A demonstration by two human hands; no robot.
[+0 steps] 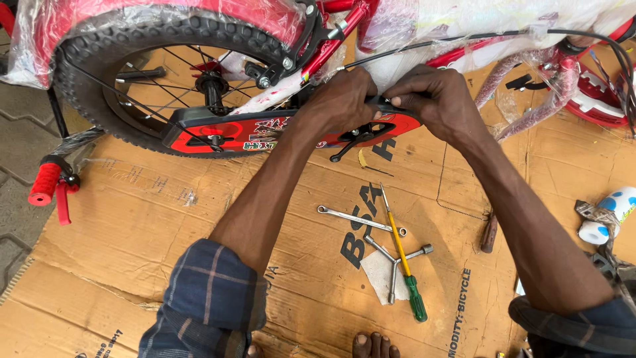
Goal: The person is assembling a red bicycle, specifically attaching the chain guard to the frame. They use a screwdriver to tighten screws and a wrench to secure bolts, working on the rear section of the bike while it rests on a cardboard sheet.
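The red chain guard (265, 132) lay against the small bicycle's frame, beside the rear wheel (165, 73), its long axis running left to right across the view, broad end rightward. Both hands gripped that end: left hand (341, 99) fingers curled over its top edge, right hand (434, 99) pinching it. Fitting appeared unfinished; spanner (358, 219) and screwdriver (403, 255) lay unused on the cardboard (132, 225).

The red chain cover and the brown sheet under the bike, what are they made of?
The red chain cover with a black rim, gripped by the left hand and right hand, looks like moulded plastic: smooth, slightly glossy, with printed stickers. It could be painted metal. The flat brown sheet looks like corrugated cardboard: matt, creased, with torn edges.
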